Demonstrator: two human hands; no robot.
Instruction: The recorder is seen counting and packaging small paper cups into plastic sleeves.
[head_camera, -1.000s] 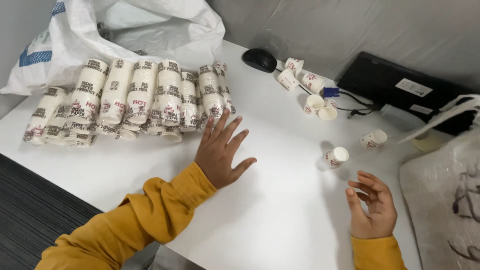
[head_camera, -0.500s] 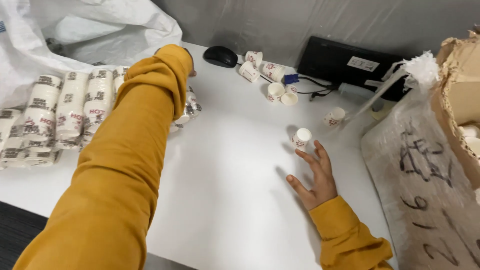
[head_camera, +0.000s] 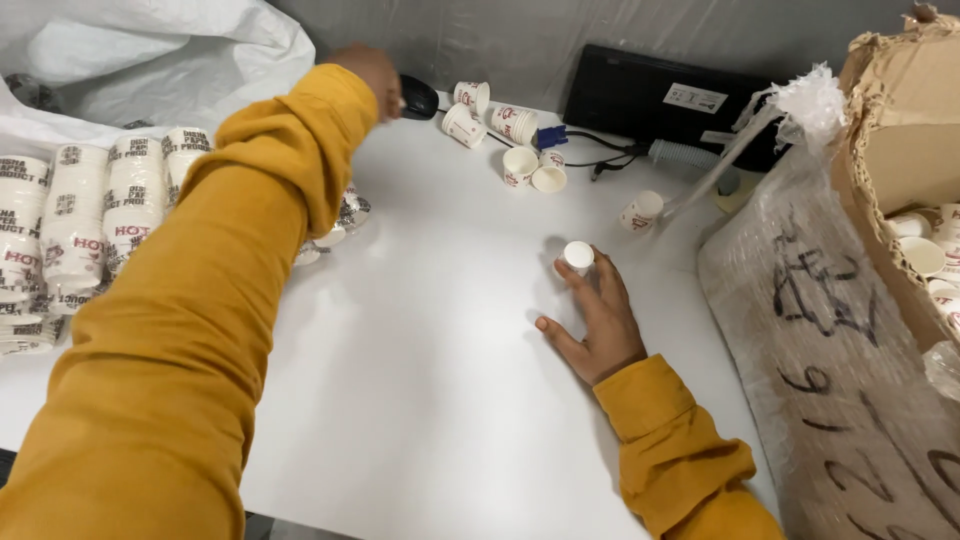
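My left hand (head_camera: 372, 75) is stretched far across the white table (head_camera: 430, 370), its fingers at a black computer mouse (head_camera: 419, 98); whether it grips the mouse I cannot tell. Just beyond lie several small printed paper cups (head_camera: 470, 112), some on their sides, two standing (head_camera: 533, 170). My right hand (head_camera: 597, 318) rests flat on the table with fingers spread, its fingertips touching a single small white cup (head_camera: 578, 256). Another cup (head_camera: 641, 211) stands farther right.
Sleeves of stacked paper cups (head_camera: 90, 220) lie in rows at the left beside a white plastic sack (head_camera: 150, 60). A black box with cables (head_camera: 670, 105) is at the back. A wrapped bundle (head_camera: 830, 330) and torn cardboard box of cups (head_camera: 905, 150) fill the right.
My left arm has swung from the table's middle out to the far mouse. My right hand has flattened beside the lone cup. The view has shifted right.
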